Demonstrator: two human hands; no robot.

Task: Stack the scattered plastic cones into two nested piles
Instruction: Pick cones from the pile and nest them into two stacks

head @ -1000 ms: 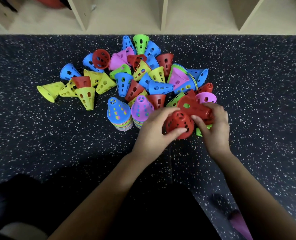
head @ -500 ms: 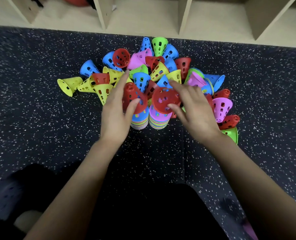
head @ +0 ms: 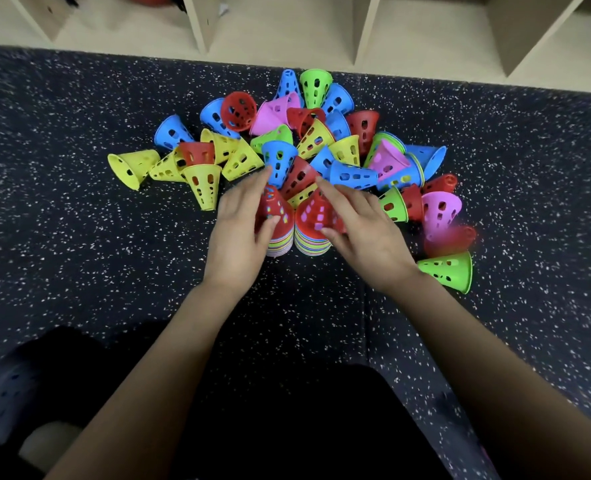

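Just lowered onto the piles [head: 280, 244], the left red cone [head: 276, 207] sits gripped in my curled left hand [head: 242, 233], the right red cone [head: 316, 211] in my right hand [head: 365, 233]; many cones remain scattered.

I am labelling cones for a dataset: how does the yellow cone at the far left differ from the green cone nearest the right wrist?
The yellow cone opens leftward and shows its inside; the green cone opens rightward and shows only its outer wall. The yellow cone is farther from the camera than the green cone. Both lie on their sides and have holes.
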